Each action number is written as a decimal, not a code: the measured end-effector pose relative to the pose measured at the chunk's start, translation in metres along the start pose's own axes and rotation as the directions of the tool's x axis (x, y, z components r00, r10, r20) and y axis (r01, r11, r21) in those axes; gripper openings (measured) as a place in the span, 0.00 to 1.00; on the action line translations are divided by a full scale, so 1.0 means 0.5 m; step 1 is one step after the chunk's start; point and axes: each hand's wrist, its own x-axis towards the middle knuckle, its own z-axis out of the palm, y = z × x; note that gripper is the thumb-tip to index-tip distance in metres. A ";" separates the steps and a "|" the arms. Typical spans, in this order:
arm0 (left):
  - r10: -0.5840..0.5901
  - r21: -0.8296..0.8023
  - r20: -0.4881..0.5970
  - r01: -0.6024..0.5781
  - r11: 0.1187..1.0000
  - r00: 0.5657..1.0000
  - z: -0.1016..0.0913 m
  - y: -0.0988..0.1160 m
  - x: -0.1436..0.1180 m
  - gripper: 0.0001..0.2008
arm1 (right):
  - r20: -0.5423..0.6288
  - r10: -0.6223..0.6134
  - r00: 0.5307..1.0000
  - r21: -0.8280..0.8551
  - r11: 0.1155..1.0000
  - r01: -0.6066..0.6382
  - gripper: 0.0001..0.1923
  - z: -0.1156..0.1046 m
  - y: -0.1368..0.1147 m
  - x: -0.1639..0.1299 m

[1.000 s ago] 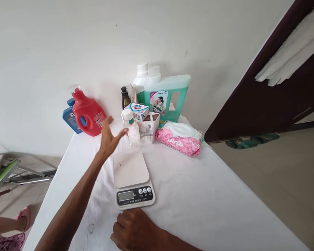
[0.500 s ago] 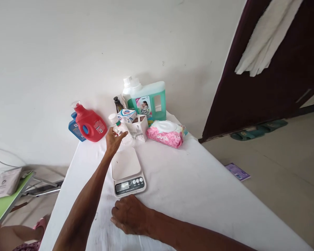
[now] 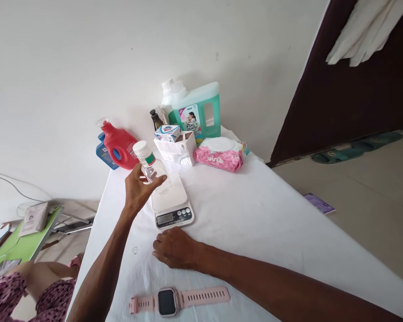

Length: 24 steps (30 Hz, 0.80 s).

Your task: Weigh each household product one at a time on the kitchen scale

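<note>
green jug [image 3: 196, 112]: "Pao dudu" | pink wipes pack [image 3: 220, 154]: "eiub"
</note>
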 end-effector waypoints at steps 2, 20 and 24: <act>-0.007 0.025 0.011 0.006 1.000 1.000 0.006 -0.007 -0.015 0.22 | 0.022 0.007 1.000 0.007 1.000 -0.007 0.17 -0.004 -0.001 -0.001; -0.330 -0.356 -0.130 0.266 0.896 0.935 -0.021 -0.209 -0.075 0.38 | 0.035 0.013 0.999 -0.002 1.000 -0.013 0.17 0.000 -0.001 0.002; -0.372 -0.321 -0.150 0.311 0.894 0.916 -0.004 -0.270 -0.097 0.35 | -0.008 -0.007 1.000 -0.035 0.999 0.007 0.17 0.010 -0.002 -0.001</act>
